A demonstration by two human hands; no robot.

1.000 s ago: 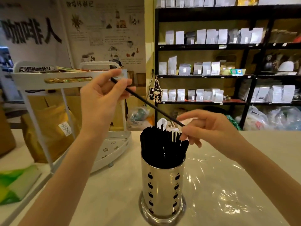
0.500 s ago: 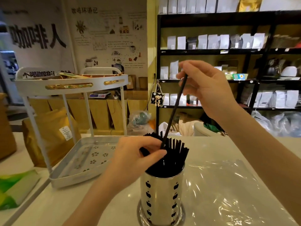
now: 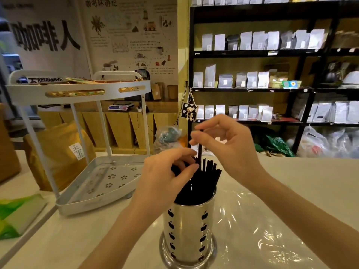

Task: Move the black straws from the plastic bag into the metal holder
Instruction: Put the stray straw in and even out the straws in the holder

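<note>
Right hand pinches 1 upright straw near its top, the lower end among the straws packed in the metal holder. Left hand rests on the bundle's left side, fingers curled round several straw tops. Holder stands near centre on the counter; clear bag lies flat, right of it. White rack at left.

Coffee shop: shelves of bagged stock.
</note>
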